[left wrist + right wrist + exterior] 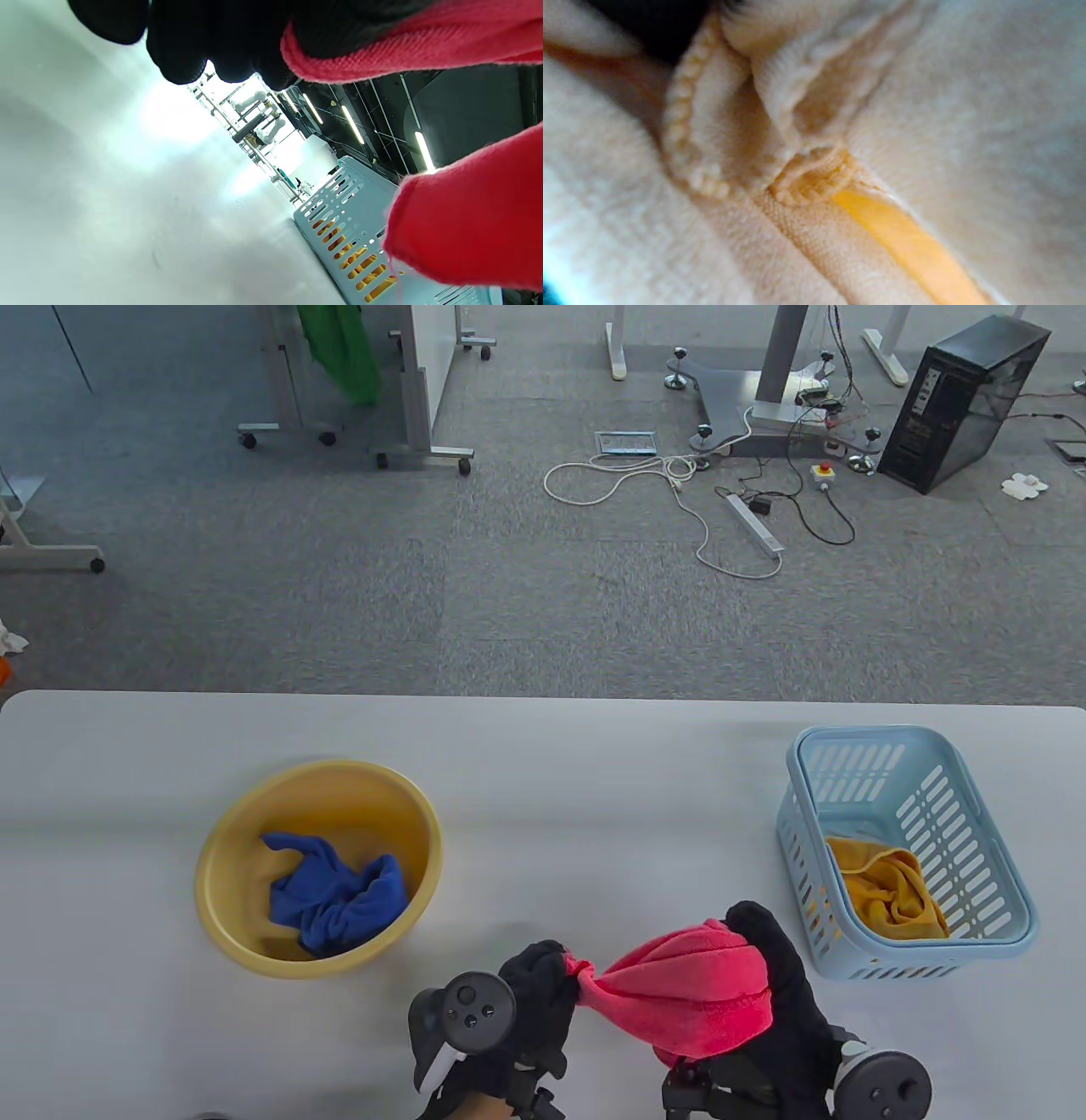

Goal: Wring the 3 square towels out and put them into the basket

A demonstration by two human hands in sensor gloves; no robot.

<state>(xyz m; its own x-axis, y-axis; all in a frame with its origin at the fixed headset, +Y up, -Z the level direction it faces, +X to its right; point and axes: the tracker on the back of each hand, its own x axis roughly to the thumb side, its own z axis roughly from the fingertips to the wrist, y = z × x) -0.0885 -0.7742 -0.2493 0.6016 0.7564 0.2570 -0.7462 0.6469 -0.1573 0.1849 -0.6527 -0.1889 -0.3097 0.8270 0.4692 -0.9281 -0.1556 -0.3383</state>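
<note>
Wringing the red towel [691, 984] between both hands above the table's near edge.
Left hand [534, 993] pinches its twisted end, right hand [776, 976] grips the bulk; next likely the basket [976, 848], then the blue towel [339, 899].

Lab: floor cables [679, 487], computer tower [963, 403]

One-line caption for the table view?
Both gloved hands wring a red towel between yellow basin and light-blue basket.

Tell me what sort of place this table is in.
Probably a robotics or data-collection lab: grey carpet strewn with a power strip and cables, a black computer tower on the floor, and wheeled metal frames.
</note>
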